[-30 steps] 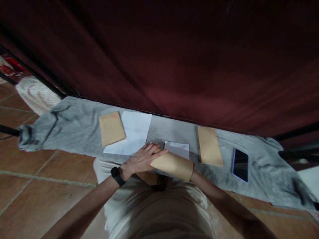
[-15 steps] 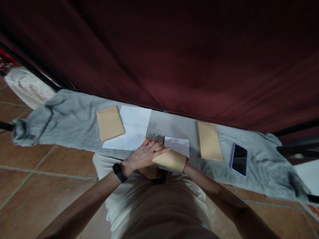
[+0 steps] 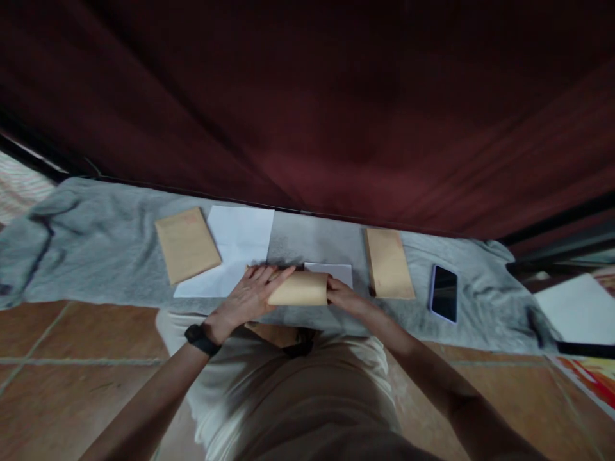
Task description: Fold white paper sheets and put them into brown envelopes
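Left hand [image 3: 252, 294] pressed flat, right hand [image 3: 339, 293] pinching the brown envelope [image 3: 298, 289] on the grey cloth [image 3: 96, 237] — it could crease crooked beside the folded white paper [image 3: 331, 271].

A tan paper envelope [image 3: 298, 289] lies on a heathered grey cloth [image 3: 106, 237], beside white paper sheets [image 3: 235, 246], a dark-screened lilac-edged phone [image 3: 444, 293], and a maroon curtain [image 3: 336, 109].

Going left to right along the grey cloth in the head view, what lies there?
Brown envelope → white sheet → left hand → curled brown envelope → right hand → stack of brown envelopes → phone.
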Demonstrator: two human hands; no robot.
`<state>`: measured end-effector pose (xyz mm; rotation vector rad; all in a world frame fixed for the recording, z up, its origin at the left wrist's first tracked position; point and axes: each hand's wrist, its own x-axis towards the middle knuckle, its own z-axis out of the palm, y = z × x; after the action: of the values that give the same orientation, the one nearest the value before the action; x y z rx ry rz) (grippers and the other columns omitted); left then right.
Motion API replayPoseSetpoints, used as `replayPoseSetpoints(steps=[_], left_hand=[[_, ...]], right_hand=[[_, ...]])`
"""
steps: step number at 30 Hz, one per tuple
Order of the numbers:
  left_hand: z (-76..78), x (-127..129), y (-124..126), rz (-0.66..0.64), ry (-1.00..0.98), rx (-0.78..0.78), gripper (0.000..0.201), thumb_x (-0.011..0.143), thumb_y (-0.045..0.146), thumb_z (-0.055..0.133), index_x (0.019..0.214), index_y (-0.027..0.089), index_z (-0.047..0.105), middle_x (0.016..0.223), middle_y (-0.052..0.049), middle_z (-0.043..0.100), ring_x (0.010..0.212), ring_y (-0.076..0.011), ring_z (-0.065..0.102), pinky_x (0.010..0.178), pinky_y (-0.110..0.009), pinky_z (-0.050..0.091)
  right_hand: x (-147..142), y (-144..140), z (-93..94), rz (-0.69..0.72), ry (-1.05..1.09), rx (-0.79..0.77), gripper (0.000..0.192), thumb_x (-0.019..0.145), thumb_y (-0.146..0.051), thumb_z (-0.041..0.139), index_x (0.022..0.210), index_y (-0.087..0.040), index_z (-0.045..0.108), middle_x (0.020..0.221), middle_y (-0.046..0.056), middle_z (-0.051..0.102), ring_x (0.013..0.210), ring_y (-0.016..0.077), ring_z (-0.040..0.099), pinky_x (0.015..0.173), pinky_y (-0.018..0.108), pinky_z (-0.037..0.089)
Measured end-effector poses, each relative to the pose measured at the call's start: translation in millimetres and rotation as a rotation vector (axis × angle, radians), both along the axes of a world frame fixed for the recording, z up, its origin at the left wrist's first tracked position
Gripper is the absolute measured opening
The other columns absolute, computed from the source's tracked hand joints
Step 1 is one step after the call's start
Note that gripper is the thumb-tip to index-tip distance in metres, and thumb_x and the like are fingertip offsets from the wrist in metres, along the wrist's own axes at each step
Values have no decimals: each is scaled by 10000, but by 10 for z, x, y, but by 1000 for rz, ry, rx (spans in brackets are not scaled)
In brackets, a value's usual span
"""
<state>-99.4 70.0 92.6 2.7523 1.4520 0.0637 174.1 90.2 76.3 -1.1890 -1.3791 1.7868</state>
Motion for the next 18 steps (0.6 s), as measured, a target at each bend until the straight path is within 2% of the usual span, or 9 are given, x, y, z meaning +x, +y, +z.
replayPoseSetpoints(steps=[2,4,7,10,13,18], left_hand=[[-23,-48,24,38,5,-4,1029,808,329,765,1664,262,199,1322,-145,602,1198,-345,556,1093,-493,370],[-19,-84,38,71,0,-17,1017,822,364,753,1663,248,192,1319,-148,609,1208,-343,566,1085,-476,384],[26,-102,43,102,-20,-30,1010,829,374,753,1661,250,194,1323,-147,615,1221,-342,579,1073,-458,406],[43,-102,50,95,-15,-8,1024,814,343,773,1660,246,205,1336,-162,607,1240,-363,573,1085,-472,406],[-1,-135,67,72,13,20,1039,802,318,785,1660,237,205,1335,-176,599,1261,-381,560,1115,-500,386],[-40,-266,60,112,20,60,1071,817,345,772,1671,265,131,1389,-172,571,1279,-392,549,1139,-530,372]], right_hand=[[109,3,-83,-41,-15,24,361,841,-302,678,1193,-246,733,1105,16,764,1044,215,687,953,354,550],[255,-24,-177,-155,-102,117,369,878,-296,611,1228,-237,711,1169,41,752,995,201,698,935,354,552],[511,-95,-321,-325,-424,340,375,930,-255,527,1274,-221,674,1192,88,722,935,201,699,913,368,559],[697,-170,-453,-422,-809,513,393,967,-278,526,1333,-174,622,1183,144,681,1010,259,681,943,421,551],[704,-212,-561,-409,-1065,581,463,956,-389,633,1351,-153,587,1200,176,659,1120,323,644,973,460,536],[475,-207,-612,-318,-1237,581,640,898,-467,757,1373,-94,547,1265,274,646,1175,399,630,959,488,539]])
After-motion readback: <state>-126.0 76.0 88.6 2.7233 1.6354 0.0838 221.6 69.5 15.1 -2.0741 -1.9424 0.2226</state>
